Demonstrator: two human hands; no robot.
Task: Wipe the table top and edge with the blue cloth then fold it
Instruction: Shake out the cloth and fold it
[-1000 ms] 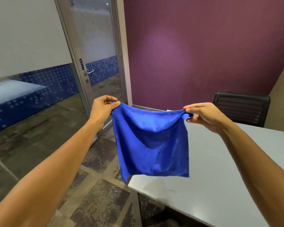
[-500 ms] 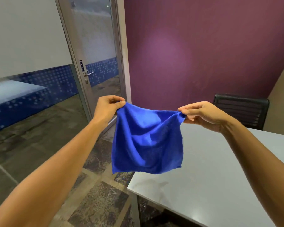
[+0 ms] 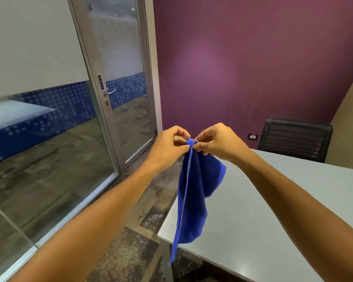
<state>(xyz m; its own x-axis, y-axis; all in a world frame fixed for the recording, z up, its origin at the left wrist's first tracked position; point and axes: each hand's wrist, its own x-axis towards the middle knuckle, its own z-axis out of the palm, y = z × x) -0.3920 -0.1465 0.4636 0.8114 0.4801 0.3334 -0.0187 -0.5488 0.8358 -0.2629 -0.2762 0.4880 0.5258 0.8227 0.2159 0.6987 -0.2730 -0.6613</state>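
A: From the left, what is there?

B: One frosted glass door with a metal frame (image 3: 118, 82), then the left hand (image 3: 168, 146) pinching a top corner of the single blue microfibre cloth (image 3: 194, 192).

A: And the right hand (image 3: 218, 144)?

B: It pinches the other top corner against the first, so the cloth hangs doubled in the air above the corner of the one grey table (image 3: 273, 210), likely to fold it. One black slatted chair (image 3: 295, 138) stands behind.
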